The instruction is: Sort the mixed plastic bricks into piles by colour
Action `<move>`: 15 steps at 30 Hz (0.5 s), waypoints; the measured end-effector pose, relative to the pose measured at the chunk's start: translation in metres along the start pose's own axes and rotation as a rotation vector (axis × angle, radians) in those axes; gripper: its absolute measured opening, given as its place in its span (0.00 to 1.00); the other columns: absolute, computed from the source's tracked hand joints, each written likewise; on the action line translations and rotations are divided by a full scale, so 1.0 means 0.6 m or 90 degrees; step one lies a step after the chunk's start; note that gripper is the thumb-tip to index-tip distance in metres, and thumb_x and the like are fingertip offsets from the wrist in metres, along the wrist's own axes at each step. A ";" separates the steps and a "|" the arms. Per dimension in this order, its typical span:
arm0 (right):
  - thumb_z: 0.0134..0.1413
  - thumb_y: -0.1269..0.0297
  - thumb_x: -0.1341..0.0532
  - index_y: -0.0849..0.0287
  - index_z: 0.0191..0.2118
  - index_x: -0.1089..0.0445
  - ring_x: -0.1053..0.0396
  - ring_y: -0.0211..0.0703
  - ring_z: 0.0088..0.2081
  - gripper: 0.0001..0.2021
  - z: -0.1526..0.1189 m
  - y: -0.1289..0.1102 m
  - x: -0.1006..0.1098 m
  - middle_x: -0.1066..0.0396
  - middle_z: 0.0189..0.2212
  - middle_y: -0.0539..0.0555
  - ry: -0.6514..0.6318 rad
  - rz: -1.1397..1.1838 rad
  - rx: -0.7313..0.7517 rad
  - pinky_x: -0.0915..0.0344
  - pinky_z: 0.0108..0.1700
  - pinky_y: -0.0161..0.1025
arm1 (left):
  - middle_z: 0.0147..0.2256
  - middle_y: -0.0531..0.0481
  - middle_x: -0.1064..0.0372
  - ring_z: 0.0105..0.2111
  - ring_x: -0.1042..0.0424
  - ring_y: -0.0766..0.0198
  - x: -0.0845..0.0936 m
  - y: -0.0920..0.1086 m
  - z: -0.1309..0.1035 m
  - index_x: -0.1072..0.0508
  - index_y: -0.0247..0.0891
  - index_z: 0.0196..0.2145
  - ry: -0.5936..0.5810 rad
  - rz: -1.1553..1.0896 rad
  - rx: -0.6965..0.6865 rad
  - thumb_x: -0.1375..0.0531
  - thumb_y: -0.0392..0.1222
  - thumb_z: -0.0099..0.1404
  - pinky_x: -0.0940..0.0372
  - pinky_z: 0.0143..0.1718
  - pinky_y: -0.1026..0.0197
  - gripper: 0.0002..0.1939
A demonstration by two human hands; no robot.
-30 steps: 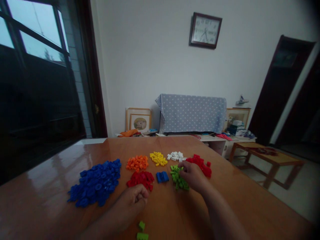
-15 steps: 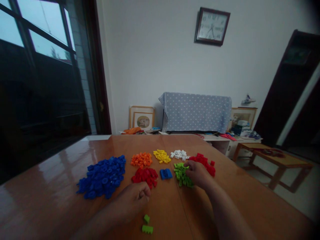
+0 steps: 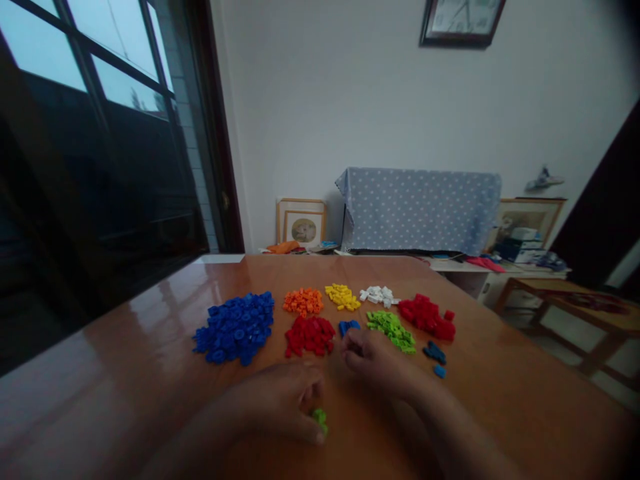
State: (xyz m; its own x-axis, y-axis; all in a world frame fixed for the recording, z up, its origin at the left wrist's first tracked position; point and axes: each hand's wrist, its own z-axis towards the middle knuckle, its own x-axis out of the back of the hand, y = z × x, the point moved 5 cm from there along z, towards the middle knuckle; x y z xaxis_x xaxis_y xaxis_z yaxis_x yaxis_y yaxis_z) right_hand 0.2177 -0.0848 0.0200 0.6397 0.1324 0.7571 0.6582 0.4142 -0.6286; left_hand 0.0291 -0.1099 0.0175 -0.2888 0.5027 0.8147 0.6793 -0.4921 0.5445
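My left hand [image 3: 285, 400] is low over the front of the table, its thumb and fingers apart around a small green brick [image 3: 319, 419]. The thumb partly covers the green there, and I see no firm grip on it. My right hand [image 3: 373, 360] is closed, fingertips pressed together, just in front of some blue pieces [image 3: 349, 327]. Whatever it holds is hidden. Right beyond it lies the pile of green bricks [image 3: 393, 330]. A pile of red pieces [image 3: 310, 335] lies beyond my left hand.
On the brown table [image 3: 125, 373] a big blue pile [image 3: 235, 328] is at left. Orange [image 3: 303, 301], yellow [image 3: 343, 297] and white [image 3: 379, 295] piles line the back, with red bricks [image 3: 427, 317] at right. Dark blue pieces [image 3: 435, 352] lie nearer on the right.
My right hand has left the green pile and come left and nearer. My left hand has opened from a closed shape and reached the green bricks in front. The view has tilted down and turned left.
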 end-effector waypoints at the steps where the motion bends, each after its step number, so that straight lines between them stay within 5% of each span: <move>1: 0.50 0.72 0.45 0.59 0.31 0.32 0.39 0.34 0.27 0.06 0.000 -0.004 -0.008 0.34 0.25 0.46 -0.010 -0.005 0.002 0.50 0.27 0.30 | 0.38 0.56 0.30 0.35 0.33 0.63 -0.004 0.002 -0.001 0.28 0.45 0.39 0.001 0.004 -0.005 0.33 0.52 0.49 0.45 0.29 0.66 0.20; 8: 0.51 0.72 0.46 0.58 0.33 0.30 0.36 0.34 0.29 0.08 -0.003 0.000 -0.045 0.29 0.28 0.47 -0.032 -0.004 -0.020 0.48 0.27 0.29 | 0.31 0.57 0.30 0.28 0.34 0.67 -0.038 -0.014 0.011 0.29 0.43 0.35 0.039 -0.044 0.082 0.40 0.43 0.53 0.50 0.22 0.66 0.09; 15: 0.50 0.70 0.45 0.57 0.34 0.27 0.33 0.34 0.29 0.10 -0.006 0.002 -0.052 0.26 0.29 0.47 -0.052 0.059 -0.049 0.47 0.25 0.28 | 0.24 0.54 0.37 0.25 0.39 0.66 -0.040 -0.028 0.078 0.32 0.40 0.27 0.047 -0.089 0.022 0.38 0.46 0.53 0.44 0.27 0.63 0.09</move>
State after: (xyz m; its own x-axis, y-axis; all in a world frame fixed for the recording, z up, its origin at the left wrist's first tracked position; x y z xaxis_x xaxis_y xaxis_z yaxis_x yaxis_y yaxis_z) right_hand 0.1998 -0.0919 -0.0052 0.6670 0.2410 0.7050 0.6281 0.3271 -0.7060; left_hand 0.0563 -0.0805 -0.0208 -0.4305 0.5103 0.7444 0.6510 -0.3957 0.6478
